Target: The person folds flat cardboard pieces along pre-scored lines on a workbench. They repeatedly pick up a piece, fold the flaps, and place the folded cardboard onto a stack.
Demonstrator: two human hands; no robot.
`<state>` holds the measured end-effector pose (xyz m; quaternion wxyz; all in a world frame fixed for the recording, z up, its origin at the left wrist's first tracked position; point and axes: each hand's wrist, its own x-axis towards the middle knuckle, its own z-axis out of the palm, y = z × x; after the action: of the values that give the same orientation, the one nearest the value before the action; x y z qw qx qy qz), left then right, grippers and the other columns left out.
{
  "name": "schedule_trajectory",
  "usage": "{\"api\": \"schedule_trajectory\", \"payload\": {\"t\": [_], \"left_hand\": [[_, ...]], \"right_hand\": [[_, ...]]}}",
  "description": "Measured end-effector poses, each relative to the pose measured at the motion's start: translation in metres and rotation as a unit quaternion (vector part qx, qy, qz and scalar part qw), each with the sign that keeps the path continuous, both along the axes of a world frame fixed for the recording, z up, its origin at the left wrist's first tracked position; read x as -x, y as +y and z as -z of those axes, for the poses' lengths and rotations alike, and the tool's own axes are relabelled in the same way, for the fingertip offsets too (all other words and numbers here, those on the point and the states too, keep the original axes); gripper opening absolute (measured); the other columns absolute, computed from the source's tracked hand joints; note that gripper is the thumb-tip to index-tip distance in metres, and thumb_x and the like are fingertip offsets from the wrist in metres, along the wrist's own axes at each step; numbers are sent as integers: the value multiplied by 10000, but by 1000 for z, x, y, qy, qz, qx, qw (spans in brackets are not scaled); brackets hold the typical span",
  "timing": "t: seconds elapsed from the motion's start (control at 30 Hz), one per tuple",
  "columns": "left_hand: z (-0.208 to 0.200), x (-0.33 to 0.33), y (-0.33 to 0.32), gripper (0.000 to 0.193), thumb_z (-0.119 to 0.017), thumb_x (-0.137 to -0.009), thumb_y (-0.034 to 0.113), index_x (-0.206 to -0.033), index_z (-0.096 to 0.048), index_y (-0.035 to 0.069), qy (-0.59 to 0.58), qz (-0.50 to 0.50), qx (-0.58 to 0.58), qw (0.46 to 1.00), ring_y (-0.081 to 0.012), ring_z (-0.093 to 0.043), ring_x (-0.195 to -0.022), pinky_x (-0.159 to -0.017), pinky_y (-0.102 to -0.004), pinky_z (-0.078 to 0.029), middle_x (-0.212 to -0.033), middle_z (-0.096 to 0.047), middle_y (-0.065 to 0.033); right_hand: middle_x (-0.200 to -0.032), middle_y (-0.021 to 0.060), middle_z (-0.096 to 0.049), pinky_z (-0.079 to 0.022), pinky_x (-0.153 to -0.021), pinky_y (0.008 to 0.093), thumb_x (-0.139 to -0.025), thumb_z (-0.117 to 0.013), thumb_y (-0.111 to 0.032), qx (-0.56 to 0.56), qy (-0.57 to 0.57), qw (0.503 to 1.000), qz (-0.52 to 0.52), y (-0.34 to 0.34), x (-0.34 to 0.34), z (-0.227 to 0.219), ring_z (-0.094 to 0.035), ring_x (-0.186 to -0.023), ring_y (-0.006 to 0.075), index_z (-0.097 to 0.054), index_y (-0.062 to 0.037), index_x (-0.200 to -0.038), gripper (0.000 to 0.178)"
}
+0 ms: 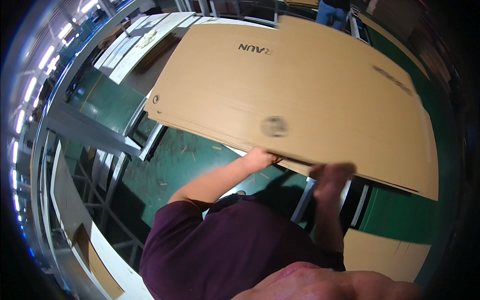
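Observation:
A large flat brown cardboard sheet (pixel 320 100) lies on top of other cardboard sheets (pixel 200 75) in front of me, its left edge stepping over the one below. Its print is blurred. At the sheet's near edge my left hand (pixel 261 158) is closed, with the fingertips tucked out of sight at the gap between layers. Farther right, my right hand (pixel 334 177) overlaps the same near edge. Motion smears its fingers, so their hold cannot be made out.
Metal frame legs (pixel 302 200) stand under the stack. White boards (pixel 150 42) rest at the far left, near a grey metal beam (pixel 90 127). Another cardboard piece (pixel 385 255) lies at the lower right. A person in blue trousers (pixel 332 15) stands beyond the stack. Scraps dot the green floor (pixel 175 160).

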<state>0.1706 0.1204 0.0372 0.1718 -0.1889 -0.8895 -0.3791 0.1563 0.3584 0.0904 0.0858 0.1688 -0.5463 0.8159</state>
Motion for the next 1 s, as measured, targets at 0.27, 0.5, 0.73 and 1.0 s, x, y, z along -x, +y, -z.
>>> {"api": "schedule_trajectory", "payload": {"t": [0.27, 0.5, 0.73, 1.0], "left_hand": [[44, 7, 3, 310, -612, -854, 210, -1129, -596, 67, 113, -103, 185, 971, -291, -589, -1029, -873, -413, -481, -1083, -617, -117], [76, 5, 1, 322, -604, -868, 256, -1130, -580, 72, 319, -193, 323, 870, -300, -591, -999, -831, -427, -480, -1061, -615, -120], [29, -45, -20, 419, -576, -881, 378, -1172, -580, 77, 39, 135, 231, 963, -250, -549, -1136, -947, -403, -435, -1207, -591, -102], [-84, -69, -65, 293, -699, -780, 54, -1072, -673, 59, -323, 228, -67, 916, -235, -663, -864, -794, -346, -513, -976, -685, -128]], "right_hand": [[-1153, 144, -600, -521, -844, 471, -967, -483, -167, 137, -264, 921, -251, -155, -56, 48, -603, -1031, 309, -523, 31, -1189, 300], [-1126, 240, -589, -526, -862, 434, -991, -469, -359, 108, -350, 832, -417, -257, -57, 29, -622, -988, 311, -503, 23, -1099, 399], [-1061, 244, -598, -548, -807, 428, -945, -518, -464, 120, -480, 749, -440, -243, -37, 74, -642, -916, 325, -452, 43, -1205, 574], [-1059, 136, -635, -552, -779, 349, -903, -628, -167, 18, -381, 841, -384, -105, -35, 90, -663, -886, 226, -561, 16, -1172, 332]]}}
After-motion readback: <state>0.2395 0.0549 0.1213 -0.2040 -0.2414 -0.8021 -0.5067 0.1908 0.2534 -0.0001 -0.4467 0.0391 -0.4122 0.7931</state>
